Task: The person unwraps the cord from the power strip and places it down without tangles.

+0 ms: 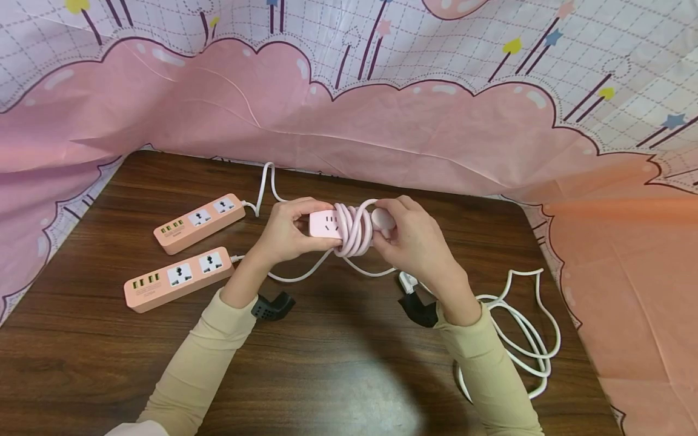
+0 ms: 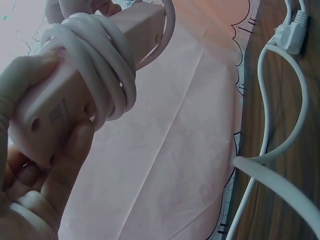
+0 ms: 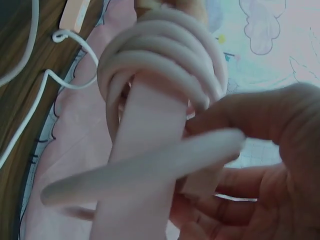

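In the head view a pink power strip [image 1: 319, 225] is held up over the table, its own thick pink cord [image 1: 354, 231] wound around the middle in several turns. My left hand [image 1: 285, 229] grips the strip's socket end, thumb and fingers on opposite sides. At the other end, my right hand [image 1: 418, 239] holds the round plug [image 1: 383, 220] against the strip. The left wrist view shows the strip's underside [image 2: 60, 107] with round holes. From the right wrist, a loose cord loop [image 3: 140, 167] crosses the strip, and the fingers partly hide the plug.
Two peach power strips [image 1: 199, 223] lie at the left of the wooden table [image 1: 327, 375]. A white plug [image 1: 407, 282] lies beneath my right wrist. White cable [image 1: 537, 363] sprawls in loops at the right. A printed pink cloth [image 1: 349, 139] hangs behind the table.
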